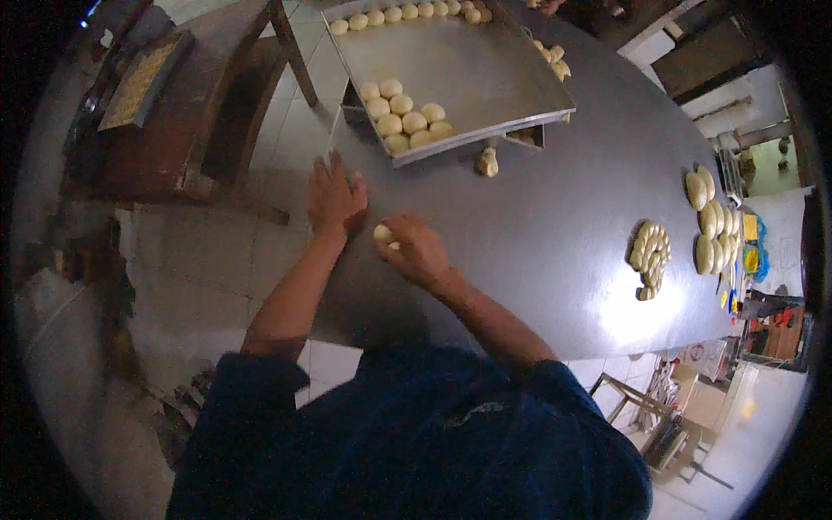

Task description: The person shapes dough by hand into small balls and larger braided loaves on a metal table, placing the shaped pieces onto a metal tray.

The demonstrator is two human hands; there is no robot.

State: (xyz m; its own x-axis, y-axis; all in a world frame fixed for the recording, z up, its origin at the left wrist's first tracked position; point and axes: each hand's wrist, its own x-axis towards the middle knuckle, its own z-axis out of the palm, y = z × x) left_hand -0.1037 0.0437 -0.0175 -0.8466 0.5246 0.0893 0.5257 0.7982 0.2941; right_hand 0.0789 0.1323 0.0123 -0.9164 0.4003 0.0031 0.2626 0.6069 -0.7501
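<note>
My left hand (334, 198) rests palm down at the left edge of the metal table (537, 225), its fingers stretched out. Whether anything lies beneath the palm is hidden. Just to its right, my right hand (418, 251) curls round a small piece of pale dough (382, 233), which shows past the fingertips. Ahead of both hands stands a large shallow metal tray (468, 74). Round dough balls (400, 105) cluster in its near left corner, and a row of more balls (393, 15) follows its far side. A small dough lump (487, 162) sits on the table by the tray's near edge.
On the right of the table lie a coiled dough strand (650, 258) and several oval dough pieces (714, 230). More dough pieces (555, 59) sit beyond the tray. A wooden table (165, 156) at the left bears another filled tray (146, 80). A metal-framed chair (659, 433) stands at lower right.
</note>
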